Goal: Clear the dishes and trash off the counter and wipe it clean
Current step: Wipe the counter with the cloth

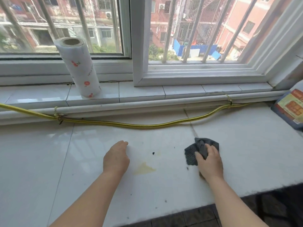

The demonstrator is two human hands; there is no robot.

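Observation:
A white tiled counter (246, 153) runs below a window. My right hand (210, 163) presses a dark grey cloth (191, 153) onto the counter, fingers lying over the bunched fabric. My left hand (116, 157) rests on the tile to the left, knuckles up, fingers loosely curled, holding nothing. Between the hands lie a yellowish stain (144, 167) and a small dark speck (153, 153). A few more dark crumbs dot the tile near the front edge.
A roll of paper towels (78, 68) with a red fruit print stands on the window sill. A yellow hose (131, 125) runs along the back of the counter. A blue and yellow package (290, 108) lies at the right edge. Dark floor shows beyond the counter's front edge.

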